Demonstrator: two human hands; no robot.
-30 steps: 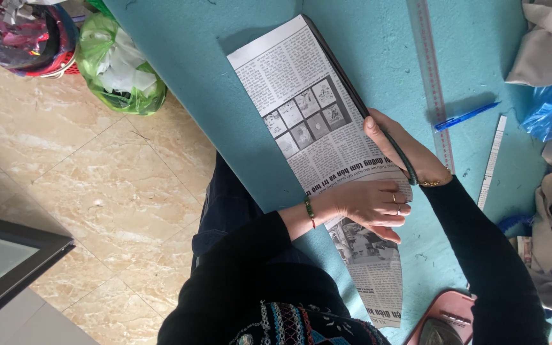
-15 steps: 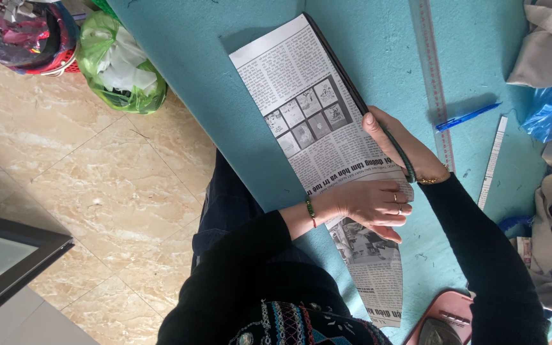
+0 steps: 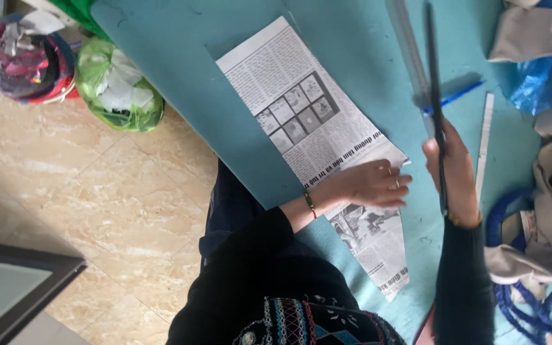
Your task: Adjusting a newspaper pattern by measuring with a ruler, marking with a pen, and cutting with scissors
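Newspaper sheet (image 3: pixel 301 121) is being pinned flat under the left hand (image 3: pixel 372 184), fingers spread. A long dark ruler (image 3: pixel 434 96) is being gripped in the closed right hand (image 3: pixel 458 176), lifted just beside (blurred). Sheet could be shifted if pressure slackens.

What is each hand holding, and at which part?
The right hand holds a long dark ruler-like strip at its near end. The left hand holds nothing; it presses flat on the printed newspaper sheet.
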